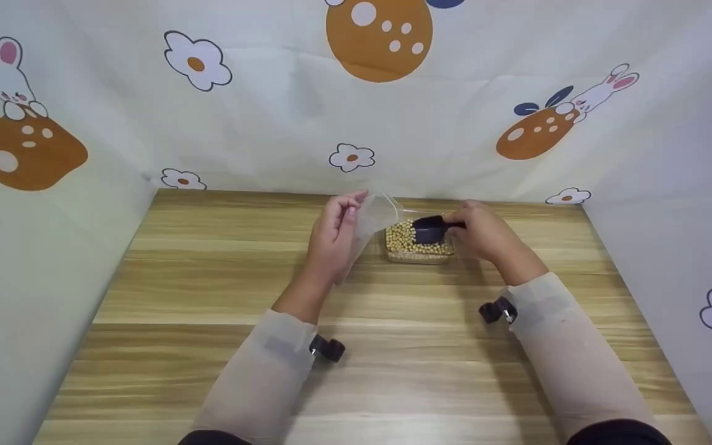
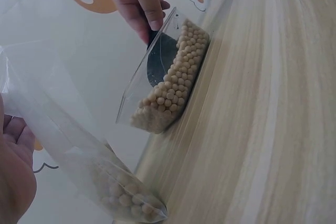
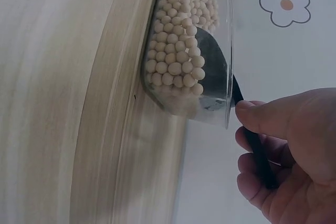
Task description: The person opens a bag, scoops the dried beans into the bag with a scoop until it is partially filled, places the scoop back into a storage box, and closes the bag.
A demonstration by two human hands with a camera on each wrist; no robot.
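Observation:
A clear rectangular container (image 1: 419, 257) holds many round, pale yellow beans (image 3: 173, 45) that look like soybeans. My right hand (image 1: 483, 232) grips the handle of a black scoop (image 1: 428, 230), whose blade dips into the beans inside the container. To the left of the container, my left hand (image 1: 333, 238) holds a translucent plastic bag (image 2: 68, 135) near its top, with the bag's mouth toward the container. Some beans (image 2: 128, 198) lie in the bag's bottom, seen in the left wrist view. The bag partly hides the left fingertips.
A wood-grain table (image 1: 207, 266) lies beneath everything. Behind and at both sides hang pale cloth walls (image 1: 282, 123) printed with flowers, rabbits and orange fruit. The container stands near the table's back edge, close to the rear cloth.

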